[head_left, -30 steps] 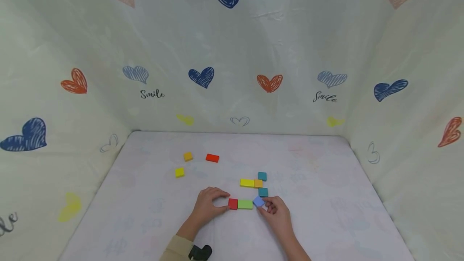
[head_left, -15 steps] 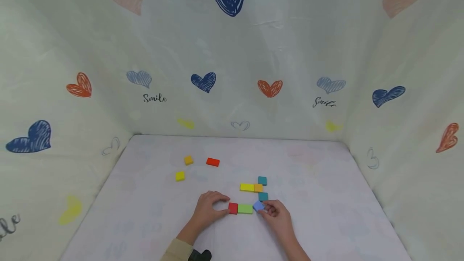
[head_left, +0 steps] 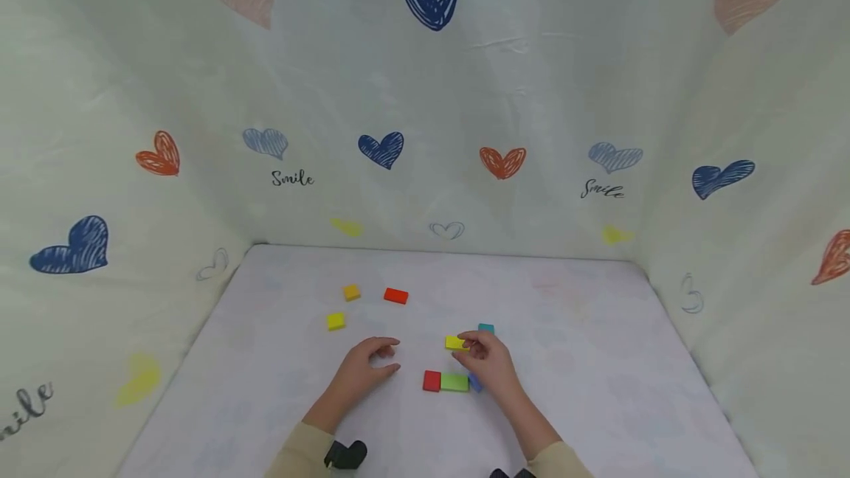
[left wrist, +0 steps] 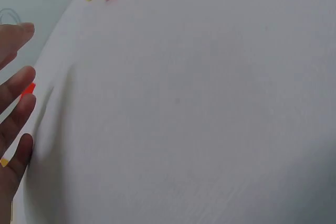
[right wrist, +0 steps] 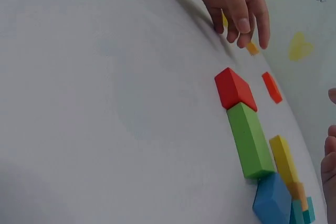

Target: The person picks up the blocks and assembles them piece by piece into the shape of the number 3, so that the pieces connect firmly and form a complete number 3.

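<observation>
My left hand hovers over the table left of a red block, its thumb and fingers apart and nothing between them. That red block adjoins a long green block. At the green block's right end sits a blue block, turned at an angle. Above the blocks my right hand reaches across a long yellow block, thumb and fingertips apart with nothing gripped. The yellow block meets an orange block, with two teal blocks beside it; the right hand hides most of these in the head view.
Toward the back left lie a yellow cube, an orange-yellow cube and a red-orange block. A white cloth covers the table, and heart-printed sheeting rises around its back and sides.
My left hand has let go of the red block and drawn back left. The right hand has released the blue block and moved up over the yellow block. The blocks stay in their arrangement.
</observation>
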Demonstrator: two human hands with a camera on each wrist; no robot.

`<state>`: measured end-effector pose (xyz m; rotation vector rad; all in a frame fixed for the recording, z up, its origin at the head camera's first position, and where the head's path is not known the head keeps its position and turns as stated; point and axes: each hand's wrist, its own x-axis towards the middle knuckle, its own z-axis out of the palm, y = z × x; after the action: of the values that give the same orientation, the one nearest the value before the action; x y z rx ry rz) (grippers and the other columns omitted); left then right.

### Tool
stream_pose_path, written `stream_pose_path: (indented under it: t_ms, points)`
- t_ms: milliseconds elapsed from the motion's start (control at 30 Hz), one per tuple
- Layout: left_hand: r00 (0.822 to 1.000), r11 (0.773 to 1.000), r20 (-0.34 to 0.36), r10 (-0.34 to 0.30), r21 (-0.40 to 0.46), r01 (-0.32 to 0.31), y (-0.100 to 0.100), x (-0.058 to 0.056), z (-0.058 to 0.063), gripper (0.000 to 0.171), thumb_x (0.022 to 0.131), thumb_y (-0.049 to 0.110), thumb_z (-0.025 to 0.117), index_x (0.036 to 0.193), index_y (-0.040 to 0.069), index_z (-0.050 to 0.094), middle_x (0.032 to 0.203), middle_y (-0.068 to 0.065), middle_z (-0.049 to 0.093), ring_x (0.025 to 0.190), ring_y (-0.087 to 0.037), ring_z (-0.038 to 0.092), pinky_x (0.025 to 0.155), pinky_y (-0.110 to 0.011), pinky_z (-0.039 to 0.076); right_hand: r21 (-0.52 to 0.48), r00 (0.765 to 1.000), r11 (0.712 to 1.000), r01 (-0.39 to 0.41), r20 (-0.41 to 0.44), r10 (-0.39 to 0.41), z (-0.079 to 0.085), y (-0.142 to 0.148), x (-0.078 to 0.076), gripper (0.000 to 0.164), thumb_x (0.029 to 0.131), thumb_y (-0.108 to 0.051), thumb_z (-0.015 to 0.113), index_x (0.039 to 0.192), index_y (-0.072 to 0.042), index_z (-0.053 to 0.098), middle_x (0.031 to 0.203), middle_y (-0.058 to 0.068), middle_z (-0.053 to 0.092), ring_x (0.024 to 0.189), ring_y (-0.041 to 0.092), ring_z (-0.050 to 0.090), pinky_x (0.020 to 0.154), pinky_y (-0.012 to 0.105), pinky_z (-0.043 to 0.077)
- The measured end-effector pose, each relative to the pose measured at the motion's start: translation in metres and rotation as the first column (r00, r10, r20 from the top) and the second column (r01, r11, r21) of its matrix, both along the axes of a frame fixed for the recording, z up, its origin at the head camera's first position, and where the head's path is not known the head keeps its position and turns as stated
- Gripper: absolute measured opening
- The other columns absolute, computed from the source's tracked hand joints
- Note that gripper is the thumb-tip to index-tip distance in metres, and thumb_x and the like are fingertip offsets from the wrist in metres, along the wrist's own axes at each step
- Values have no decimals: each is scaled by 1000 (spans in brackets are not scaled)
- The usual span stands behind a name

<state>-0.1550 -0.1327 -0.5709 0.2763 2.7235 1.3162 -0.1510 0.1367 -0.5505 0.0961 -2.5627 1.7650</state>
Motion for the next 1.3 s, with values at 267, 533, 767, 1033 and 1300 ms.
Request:
stream_pose_path:
  t_ms: [267,533,767,1033,1300]
  points:
    - [992,992,-5,128,-3,-128,-34,-4,7,37,83,18,79,118,19,67,95,10,62,91,-12,55,89,-40,48,1,985,986,-164,44,164,7,-38,-27,35,83,-18,79,112,-2,68,94,3,61,80,17,55,67,22,49]
    - [983,983,-10,182,-27,-182,-59,-7,11,39,83,17,79,120,15,67,97,7,64,95,-14,57,92,-42,47,-31,961,966,-258,96,260,9,-74,-45,34,85,-18,77,113,-2,67,95,5,62,82,18,54,67,22,49]
    - [974,973,-37,225,-52,-226,-80,-4,14,40,84,18,78,122,13,66,101,4,65,100,-18,58,91,-44,47,-18,947,955,-297,119,297,7,-106,-59,32,84,-16,78,111,-2,69,91,0,62,81,16,55,69,24,48]
    - [963,962,-29,269,-35,-270,-100,-1,16,41,85,16,76,124,11,65,106,-1,66,103,-23,58,93,-46,45,43,935,941,-336,138,328,1,-142,-79,30,82,-14,80,109,-6,70,93,0,65,78,13,55,68,21,49]
    - [948,947,13,319,-29,-319,-108,-1,12,42,87,17,74,127,10,62,110,-5,66,107,-25,56,96,-49,44,78,916,921,-383,159,367,1,-168,-88,30,80,-12,81,109,-8,72,95,-3,65,77,10,54,68,19,49]
